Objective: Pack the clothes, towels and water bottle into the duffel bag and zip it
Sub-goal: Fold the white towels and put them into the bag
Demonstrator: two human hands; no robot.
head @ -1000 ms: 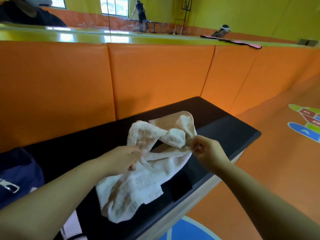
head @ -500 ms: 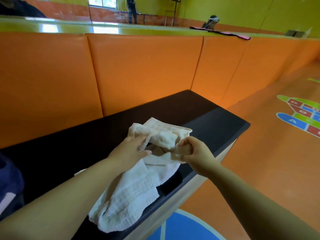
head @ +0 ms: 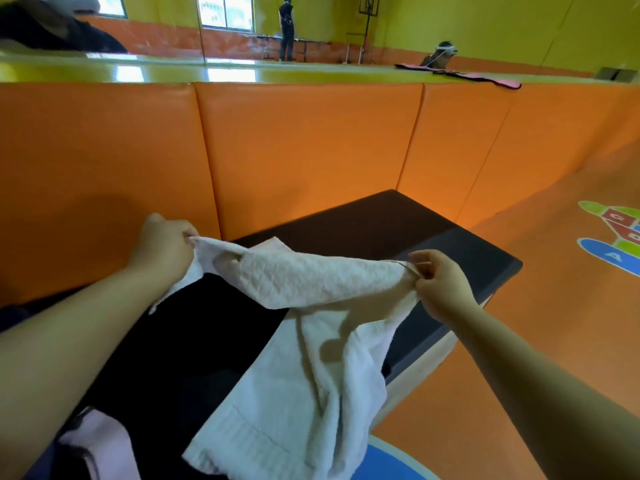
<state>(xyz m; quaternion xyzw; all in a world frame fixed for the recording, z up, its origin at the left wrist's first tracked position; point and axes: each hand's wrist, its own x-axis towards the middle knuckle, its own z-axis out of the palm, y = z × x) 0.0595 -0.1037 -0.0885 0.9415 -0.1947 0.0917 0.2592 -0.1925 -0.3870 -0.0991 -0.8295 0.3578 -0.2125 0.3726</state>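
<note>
We've got the towel (head: 311, 327) stretched between left hand (head: 164, 245) and right hand (head: 440, 285), each pinching an upper corner. Rest of it hangs down over the bench top (head: 381, 230), lower edge near us. Padded wall (head: 294, 150) directly behind bench. Floor (head: 554, 289) off to the right. Another cloth (head: 100, 441) bottom left.

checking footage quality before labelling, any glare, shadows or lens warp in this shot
Head view: window glare on the glossy ledge behind the orange pads; hand shadows fall on the white towel stretched between the left hand and right hand; wide-angle bending curves the pad tops and stretches the forearms; towel texture stays sharp.
</note>
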